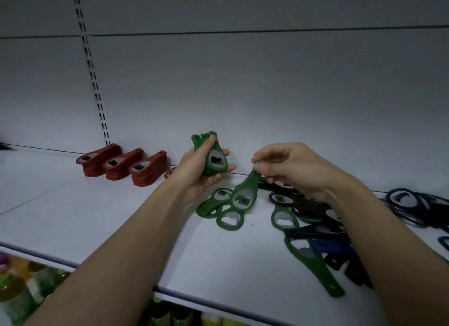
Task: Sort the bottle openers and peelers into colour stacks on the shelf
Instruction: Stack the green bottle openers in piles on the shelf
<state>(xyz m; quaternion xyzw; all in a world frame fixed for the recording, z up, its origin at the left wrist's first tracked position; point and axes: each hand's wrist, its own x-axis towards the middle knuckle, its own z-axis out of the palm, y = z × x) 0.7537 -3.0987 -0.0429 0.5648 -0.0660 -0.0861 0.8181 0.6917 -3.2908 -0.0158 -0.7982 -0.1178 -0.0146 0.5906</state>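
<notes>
Head view: the left hand [201, 170] grips a stack of green openers [211, 155] above the shelf [97, 216]. The right hand [289, 167] pinches one green opener [243, 194] by its handle, over the loose green openers [223, 214] beside the dark pile [315, 218]. Red stacks [121, 164] stand left of the held stack.

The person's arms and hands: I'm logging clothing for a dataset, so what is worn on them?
Nothing shows. The left hand and right hand are bare, without gloves, rings, watch or wristbands, and both forearms are uncovered to the frame's lower edge; no sleeve is in view.
</notes>
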